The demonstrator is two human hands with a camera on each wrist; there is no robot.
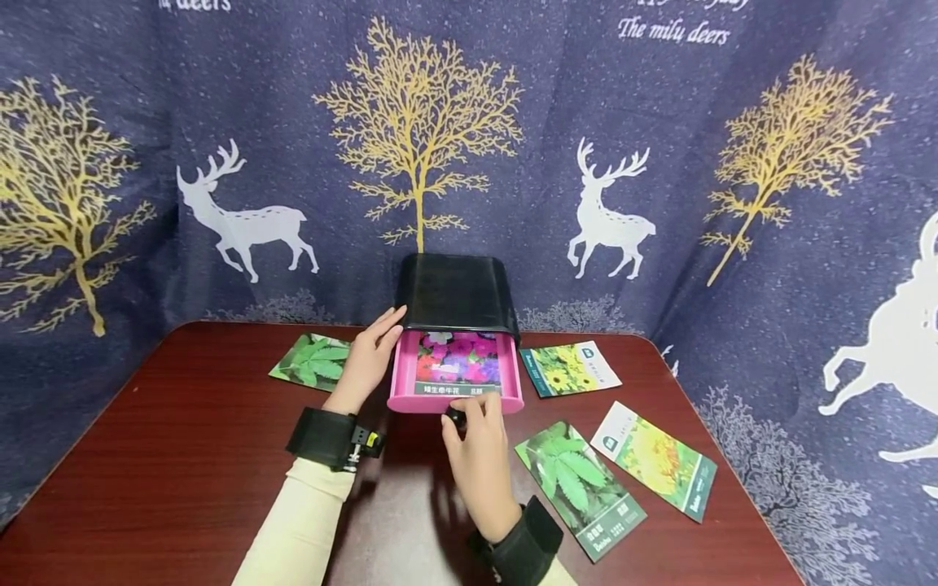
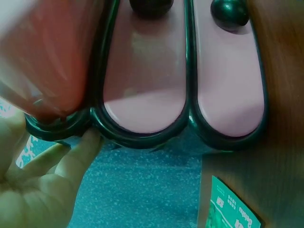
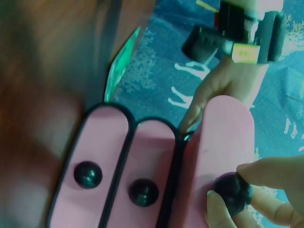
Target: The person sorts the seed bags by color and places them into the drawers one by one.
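Note:
A black cabinet [image 1: 458,291] holds three pink drawers, each with a round black knob. Its top drawer [image 1: 399,382] is pulled out, and a seed packet with pink and purple flowers [image 1: 460,358] lies inside. My right hand [image 1: 479,460] pinches that drawer's knob [image 3: 232,192] between thumb and fingers. On the left, my left hand [image 1: 370,358] rests its fairly straight fingers against the cabinet's side. Below the top one, the middle drawer [image 2: 145,85] and bottom drawer [image 2: 230,85] are closed in the left wrist view.
Left of the cabinet lies a green-leaf packet [image 1: 311,360]. To the right are a yellow-flower packet [image 1: 567,369], an orange-flower packet [image 1: 655,460] and another green-leaf packet [image 1: 579,488]. A deer-patterned curtain [image 1: 469,163] hangs behind the brown table [image 1: 183,456].

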